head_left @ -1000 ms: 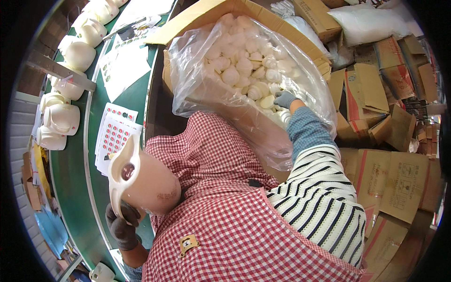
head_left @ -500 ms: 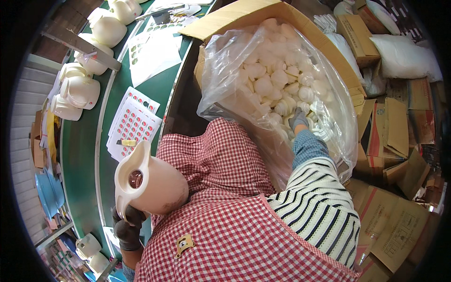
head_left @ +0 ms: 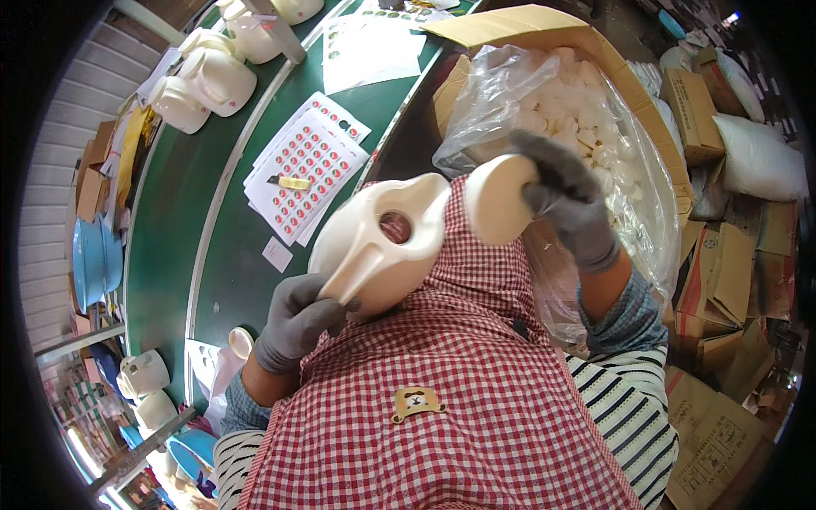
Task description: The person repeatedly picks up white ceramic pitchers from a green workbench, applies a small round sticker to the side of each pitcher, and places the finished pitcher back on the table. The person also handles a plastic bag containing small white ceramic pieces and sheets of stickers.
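Note:
A cream plastic jug with a spout and a round hole in its top is tilted in front of my apron. My left hand, in a grey glove, is closed around the jug's handle. Just right of the jug, my gloved right hand grips a round cream lid by its edge side. The lid's flat, pale face is turned towards the jug, and its other side is hidden by my fingers. Beyond my right hand stands an open cardboard box lined with clear plastic, holding several more cream lids.
Sticker sheets with a small yellow cutter lie on the green conveyor belt. Several cream jugs stand along its far left side. Cardboard cartons and white sacks are piled at the right.
My right hand has come out of the box with a lid and moved left to the jug. The jug has turned and moved up and right in the picture.

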### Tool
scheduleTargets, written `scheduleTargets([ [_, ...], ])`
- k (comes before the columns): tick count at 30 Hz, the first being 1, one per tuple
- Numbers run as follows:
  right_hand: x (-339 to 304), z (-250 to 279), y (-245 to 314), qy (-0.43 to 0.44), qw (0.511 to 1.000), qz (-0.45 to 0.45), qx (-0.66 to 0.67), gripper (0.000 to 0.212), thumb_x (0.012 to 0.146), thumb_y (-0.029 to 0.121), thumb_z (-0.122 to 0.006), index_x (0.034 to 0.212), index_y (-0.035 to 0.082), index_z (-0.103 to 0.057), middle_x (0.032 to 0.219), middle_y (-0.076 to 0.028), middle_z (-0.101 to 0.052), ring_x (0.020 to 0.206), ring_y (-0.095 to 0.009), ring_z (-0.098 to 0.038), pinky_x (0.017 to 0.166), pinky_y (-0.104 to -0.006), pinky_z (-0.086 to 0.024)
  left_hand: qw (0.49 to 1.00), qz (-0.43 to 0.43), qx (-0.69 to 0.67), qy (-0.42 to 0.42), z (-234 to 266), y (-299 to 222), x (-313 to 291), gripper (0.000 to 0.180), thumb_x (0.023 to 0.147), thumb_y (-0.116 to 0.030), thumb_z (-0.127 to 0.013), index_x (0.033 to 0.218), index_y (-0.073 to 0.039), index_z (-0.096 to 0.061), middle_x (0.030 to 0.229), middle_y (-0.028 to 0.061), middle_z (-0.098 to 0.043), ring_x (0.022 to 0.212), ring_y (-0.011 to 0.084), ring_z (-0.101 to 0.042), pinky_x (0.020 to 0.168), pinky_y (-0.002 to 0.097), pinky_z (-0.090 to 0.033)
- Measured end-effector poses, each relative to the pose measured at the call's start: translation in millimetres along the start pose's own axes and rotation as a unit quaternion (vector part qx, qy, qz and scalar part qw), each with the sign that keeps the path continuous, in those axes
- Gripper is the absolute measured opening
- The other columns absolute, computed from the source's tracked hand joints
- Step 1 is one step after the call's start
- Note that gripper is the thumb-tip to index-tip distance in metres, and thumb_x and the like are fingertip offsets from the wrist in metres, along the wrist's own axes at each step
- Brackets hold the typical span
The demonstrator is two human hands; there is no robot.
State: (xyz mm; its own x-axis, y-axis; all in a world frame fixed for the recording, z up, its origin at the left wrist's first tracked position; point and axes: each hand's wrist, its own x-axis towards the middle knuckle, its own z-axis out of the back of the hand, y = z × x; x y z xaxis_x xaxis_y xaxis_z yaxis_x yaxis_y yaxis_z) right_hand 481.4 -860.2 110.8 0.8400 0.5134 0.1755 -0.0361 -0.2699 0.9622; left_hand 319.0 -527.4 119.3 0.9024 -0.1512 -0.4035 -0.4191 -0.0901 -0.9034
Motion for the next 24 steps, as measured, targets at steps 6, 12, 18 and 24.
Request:
scheduleTargets([
  [6, 11, -46, -32, 0.192, 0.910, 0.162, -0.329, 0.053, 0.088, 0.016, -0.071, 0.135, 0.000, -0.053, 0.136, -0.016, -0.057, 0.119, -0.029, -0.059, 0.103, -0.0383, -0.044, 0.991, -0.085, 0.069, 0.076, 3, 20, -6, 0.017, 0.088, -0.012, -0.065, 0.090, 0.005, -0.067, 0.066, 0.0011, -0.059, 0.059, 0.0087, -0.051, 0.055, 0.0248, -0.042],
  [12, -5, -83, 1, 0.227, 0.810, 0.080, -0.534, 0.089, 0.073, 0.039, -0.081, 0.143, 0.000, -0.042, 0.136, -0.022, -0.054, 0.115, -0.034, -0.061, 0.098, -0.0417, -0.049, 0.982, -0.121, 0.089, 0.111, 9, 37, 3, 0.018, 0.086, -0.012, -0.065, 0.091, 0.005, -0.068, 0.068, 0.0001, -0.060, 0.059, 0.0073, -0.050, 0.054, 0.0239, -0.040],
  [18, 2, -84, -4, 0.266, 0.797, 0.122, -0.528, 0.094, 0.068, 0.026, -0.084, 0.145, 0.000, -0.038, 0.136, -0.024, -0.053, 0.115, -0.037, -0.061, 0.098, -0.0441, -0.051, 0.975, -0.155, 0.097, 0.129, 13, 53, 11, 0.020, 0.087, -0.016, -0.065, 0.089, 0.004, -0.067, 0.067, -0.0008, -0.058, 0.059, 0.0077, -0.050, 0.055, 0.0244, -0.041],
  [24, 2, -87, -2, 0.283, 0.766, 0.116, -0.565, 0.095, 0.066, 0.028, -0.086, 0.143, -0.001, -0.040, 0.136, -0.023, -0.053, 0.116, -0.039, -0.061, 0.098, -0.0430, -0.052, 0.974, -0.164, 0.093, 0.128, 13, 55, 12, 0.020, 0.088, -0.016, -0.065, 0.081, 0.002, -0.065, 0.057, 0.0013, -0.049, 0.053, 0.0089, -0.042, 0.050, 0.0290, -0.035],
])
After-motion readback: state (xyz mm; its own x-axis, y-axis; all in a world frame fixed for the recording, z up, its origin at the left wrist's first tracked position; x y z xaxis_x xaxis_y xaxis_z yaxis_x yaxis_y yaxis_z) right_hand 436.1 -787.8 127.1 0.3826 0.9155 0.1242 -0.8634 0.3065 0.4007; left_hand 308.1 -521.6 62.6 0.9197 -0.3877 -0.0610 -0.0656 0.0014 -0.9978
